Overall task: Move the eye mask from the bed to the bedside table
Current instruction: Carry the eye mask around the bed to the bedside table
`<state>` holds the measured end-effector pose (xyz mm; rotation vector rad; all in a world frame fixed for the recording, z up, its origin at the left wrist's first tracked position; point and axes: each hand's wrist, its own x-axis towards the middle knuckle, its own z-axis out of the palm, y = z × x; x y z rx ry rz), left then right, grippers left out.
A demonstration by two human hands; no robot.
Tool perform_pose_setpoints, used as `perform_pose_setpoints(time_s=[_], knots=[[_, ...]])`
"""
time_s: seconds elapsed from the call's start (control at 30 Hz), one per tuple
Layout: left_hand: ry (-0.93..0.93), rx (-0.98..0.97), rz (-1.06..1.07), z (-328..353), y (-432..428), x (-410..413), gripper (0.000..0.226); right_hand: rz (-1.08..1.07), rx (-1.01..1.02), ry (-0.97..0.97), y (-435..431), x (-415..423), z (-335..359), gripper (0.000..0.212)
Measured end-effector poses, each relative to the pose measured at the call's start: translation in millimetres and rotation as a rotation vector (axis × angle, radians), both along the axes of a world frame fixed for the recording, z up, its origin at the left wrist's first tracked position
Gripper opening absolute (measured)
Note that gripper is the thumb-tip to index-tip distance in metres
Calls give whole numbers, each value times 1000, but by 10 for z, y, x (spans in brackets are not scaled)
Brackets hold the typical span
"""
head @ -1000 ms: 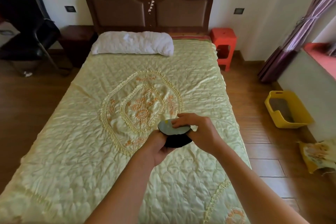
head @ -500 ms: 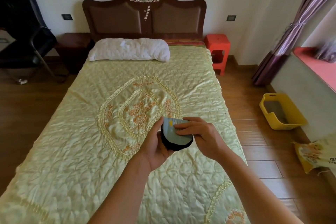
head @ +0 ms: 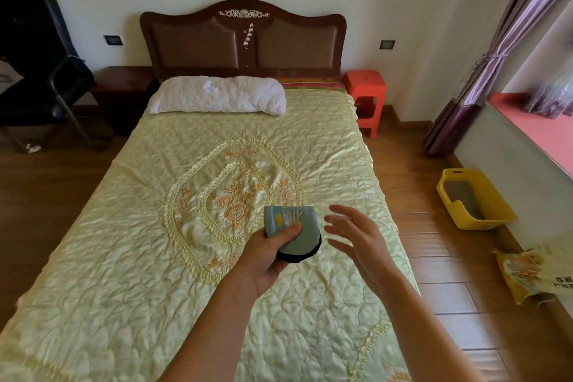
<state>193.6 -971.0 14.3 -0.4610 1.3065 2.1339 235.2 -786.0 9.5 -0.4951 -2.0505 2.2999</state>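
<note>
The left hand (head: 266, 257) grips the folded eye mask (head: 293, 231); the right hand (head: 356, 237) hangs released. The grip should stay firm all the way to the dark bench (head: 122, 84) off the bed's (head: 124, 226) far-left corner.

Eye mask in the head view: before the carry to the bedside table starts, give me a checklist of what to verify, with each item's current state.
1. Eye mask held in the left hand: ok, thumb pressed on its top.
2. Mask lifted off the bed: ok.
3. Right hand released: ok, fingers spread, apart from the mask.
4. Mask folded compactly: ok, though its black underside shows below.
5. Bedside table top free: cannot tell, dark and partly hidden.
6. Path along the bed's left side: cannot tell, black chair stands close.
</note>
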Motion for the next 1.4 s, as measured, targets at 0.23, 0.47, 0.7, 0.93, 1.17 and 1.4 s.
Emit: perform_pose_setpoints(time_s=[0.23,0.47,0.7,0.93,1.17,1.4], knots=[[1,-62,66,-115,-59,96,30,-48,-134,-144,-194,172,-41,24],[-21,-37,115,-229,-170,185,28,-67,-142,-188,-338,247,-127,22],[-18,-54,216,-274,-450,312,22,12,-163,-207,-596,171,-221,20],[-21,-58,545,-200,-940,678,32,346,-137,-213,-1098,-29,-277,18],[-55,-43,990,-297,-1518,1680,40,799,-106,-275,-1997,218,-421,18],[-87,-57,1373,-341,-1870,2886,61,1213,-60,-307,-2837,971,-425,19]])
